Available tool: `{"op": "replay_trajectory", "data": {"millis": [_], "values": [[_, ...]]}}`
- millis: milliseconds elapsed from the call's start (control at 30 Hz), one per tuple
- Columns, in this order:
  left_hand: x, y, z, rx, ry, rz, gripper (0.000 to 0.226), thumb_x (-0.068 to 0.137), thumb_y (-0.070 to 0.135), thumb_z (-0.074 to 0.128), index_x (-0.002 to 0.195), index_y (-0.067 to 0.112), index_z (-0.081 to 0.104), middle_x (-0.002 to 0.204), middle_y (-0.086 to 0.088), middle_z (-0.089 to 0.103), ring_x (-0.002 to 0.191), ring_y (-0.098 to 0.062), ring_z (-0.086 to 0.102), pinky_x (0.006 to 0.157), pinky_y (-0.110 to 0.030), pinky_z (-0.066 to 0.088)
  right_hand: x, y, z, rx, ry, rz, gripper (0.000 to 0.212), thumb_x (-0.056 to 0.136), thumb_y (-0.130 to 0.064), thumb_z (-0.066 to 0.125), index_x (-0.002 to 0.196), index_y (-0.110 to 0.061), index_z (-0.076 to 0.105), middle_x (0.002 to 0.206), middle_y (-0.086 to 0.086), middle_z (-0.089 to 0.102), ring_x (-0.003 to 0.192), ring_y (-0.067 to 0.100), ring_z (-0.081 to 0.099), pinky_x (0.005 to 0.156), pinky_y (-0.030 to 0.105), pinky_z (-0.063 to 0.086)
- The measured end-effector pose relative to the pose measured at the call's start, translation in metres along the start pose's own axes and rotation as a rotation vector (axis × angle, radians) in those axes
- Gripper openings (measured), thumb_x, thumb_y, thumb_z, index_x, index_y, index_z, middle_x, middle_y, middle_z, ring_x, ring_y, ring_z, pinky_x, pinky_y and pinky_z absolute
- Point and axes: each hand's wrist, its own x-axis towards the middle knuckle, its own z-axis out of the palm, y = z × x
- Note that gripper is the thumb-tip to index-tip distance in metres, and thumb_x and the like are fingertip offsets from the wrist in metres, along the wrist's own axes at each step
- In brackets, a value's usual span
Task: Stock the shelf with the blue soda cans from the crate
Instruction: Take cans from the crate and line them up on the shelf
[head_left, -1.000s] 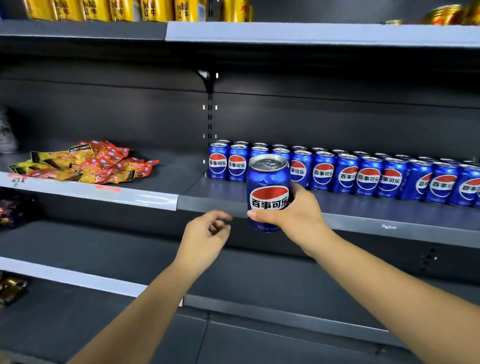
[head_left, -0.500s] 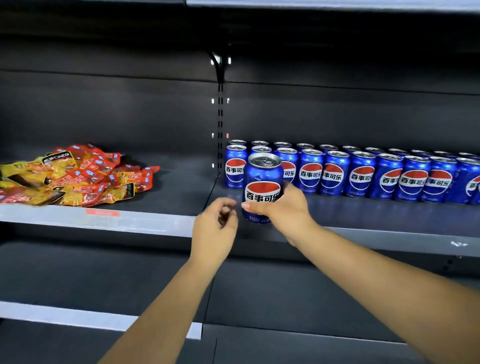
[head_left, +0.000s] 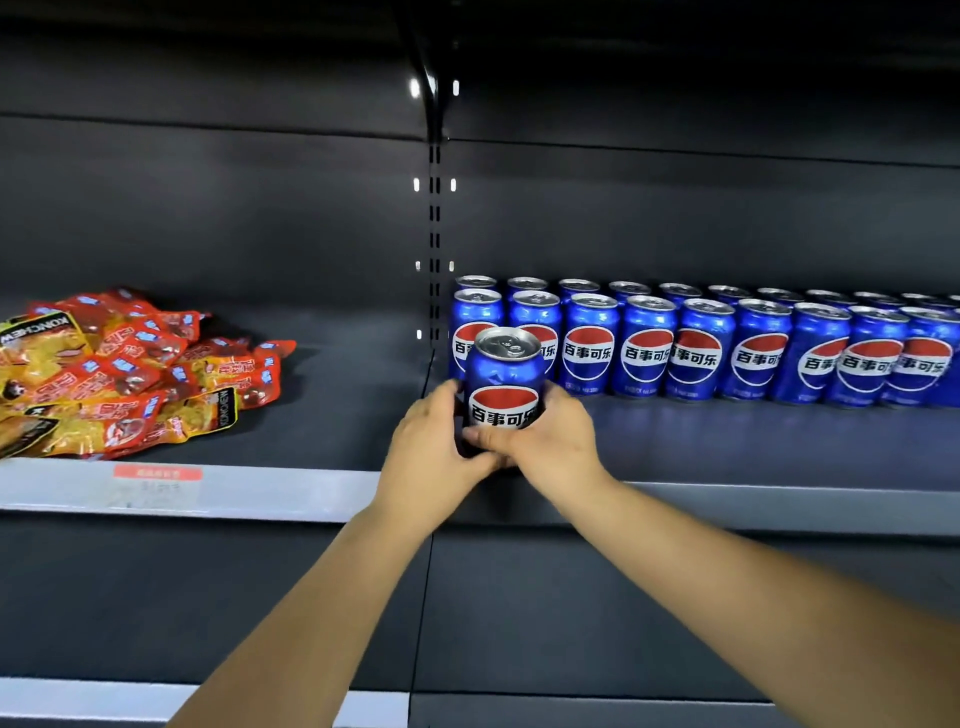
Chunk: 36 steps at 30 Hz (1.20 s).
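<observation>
Both hands clamp one upright blue aluminium soda can (head_left: 503, 384), left hand (head_left: 434, 447) and right hand (head_left: 550, 441) on either side, at the dark metal shelf (head_left: 779, 447) front, before two rows of blue cans (head_left: 701, 348)

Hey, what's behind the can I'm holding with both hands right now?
Behind the held can, gripped by the left hand and right hand, stand two rows of blue cans on the shelf. It partly covers the leftmost ones; whether it rests on the shelf is hidden.
</observation>
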Motion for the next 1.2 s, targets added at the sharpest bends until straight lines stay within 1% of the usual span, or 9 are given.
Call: {"op": "replay_trajectory", "data": {"millis": [167, 267, 367, 600, 700, 767, 900, 1033, 1200], "values": [[0.013, -0.005, 0.004, 0.100, -0.025, 0.000, 0.063, 0.075, 0.016, 0.069, 0.133, 0.014, 0.043, 0.121, -0.001, 0.059, 0.114, -0.021, 0.052, 0.091, -0.030, 0.043, 0.008, 0.002, 0.006, -0.048, -0.014, -0.014, 0.064, 0.059, -0.022, 0.090, 0.113, -0.010, 0.058, 0.103, 0.000, 0.068, 0.094, 0.011, 0.063, 0.079, 0.020, 0.050], [0.022, -0.007, 0.006, 0.094, -0.064, -0.046, 0.054, 0.076, 0.013, 0.063, 0.127, 0.015, 0.046, 0.117, -0.002, 0.062, 0.104, -0.023, 0.058, 0.083, -0.035, 0.049, 0.019, 0.002, 0.007, -0.084, -0.050, -0.006, 0.068, 0.061, -0.023, 0.088, 0.116, -0.008, 0.052, 0.108, 0.000, 0.065, 0.100, 0.012, 0.060, 0.081, 0.020, 0.046], [0.033, -0.011, 0.007, 0.080, -0.118, -0.100, 0.054, 0.077, 0.011, 0.063, 0.128, 0.016, 0.046, 0.115, -0.005, 0.064, 0.100, -0.026, 0.061, 0.084, -0.037, 0.051, 0.025, 0.004, 0.008, -0.090, -0.091, -0.012, 0.066, 0.067, -0.019, 0.085, 0.122, -0.009, 0.049, 0.114, 0.001, 0.063, 0.107, 0.013, 0.056, 0.084, 0.017, 0.040], [0.047, -0.015, 0.010, 0.073, -0.173, -0.139, 0.066, 0.080, 0.019, 0.068, 0.138, 0.019, 0.037, 0.117, -0.007, 0.064, 0.104, -0.026, 0.061, 0.089, -0.041, 0.050, 0.034, 0.011, 0.010, 0.011, -0.107, 0.053, 0.070, 0.078, 0.000, 0.070, 0.137, -0.014, 0.035, 0.126, 0.003, 0.057, 0.121, 0.020, 0.052, 0.099, 0.027, 0.040], [0.047, -0.014, 0.012, 0.117, -0.186, -0.148, 0.070, 0.083, 0.022, 0.065, 0.142, 0.020, 0.027, 0.123, -0.008, 0.061, 0.108, -0.028, 0.059, 0.090, -0.042, 0.049, 0.032, 0.011, 0.011, -0.077, -0.044, 0.023, 0.066, 0.079, -0.003, 0.070, 0.135, -0.011, 0.035, 0.129, 0.005, 0.055, 0.121, 0.020, 0.051, 0.096, 0.022, 0.039], [0.044, -0.012, 0.014, 0.185, -0.153, -0.148, 0.071, 0.085, 0.023, 0.062, 0.144, 0.018, 0.022, 0.122, -0.011, 0.060, 0.106, -0.031, 0.059, 0.086, -0.040, 0.050, 0.030, 0.014, 0.014, -0.155, 0.029, -0.026, 0.062, 0.077, -0.008, 0.073, 0.130, -0.011, 0.040, 0.127, 0.007, 0.056, 0.120, 0.023, 0.051, 0.101, 0.031, 0.041], [0.036, -0.005, 0.013, 0.247, -0.038, -0.167, 0.054, 0.083, 0.025, 0.064, 0.130, 0.013, 0.040, 0.115, -0.009, 0.061, 0.101, -0.029, 0.059, 0.073, -0.030, 0.044, 0.025, 0.017, 0.018, -0.265, 0.087, -0.103, 0.062, 0.077, -0.011, 0.071, 0.132, -0.011, 0.042, 0.128, 0.008, 0.055, 0.121, 0.026, 0.049, 0.101, 0.041, 0.042], [0.032, -0.002, 0.011, 0.248, -0.021, -0.171, 0.045, 0.084, 0.025, 0.065, 0.124, 0.010, 0.051, 0.110, -0.007, 0.064, 0.099, -0.028, 0.060, 0.078, -0.033, 0.048, 0.023, 0.016, 0.016, -0.240, 0.101, -0.098, 0.049, 0.081, -0.005, 0.064, 0.126, -0.012, 0.046, 0.122, 0.009, 0.059, 0.114, 0.026, 0.054, 0.097, 0.039, 0.046], [0.031, -0.004, 0.011, 0.209, 0.027, -0.175, 0.035, 0.082, 0.019, 0.065, 0.116, 0.011, 0.058, 0.104, -0.006, 0.068, 0.096, -0.028, 0.062, 0.081, -0.035, 0.051, 0.022, 0.012, 0.010, -0.128, 0.022, -0.059, 0.047, 0.084, 0.002, 0.057, 0.128, -0.010, 0.050, 0.119, 0.009, 0.063, 0.110, 0.022, 0.058, 0.089, 0.021, 0.043]]}}
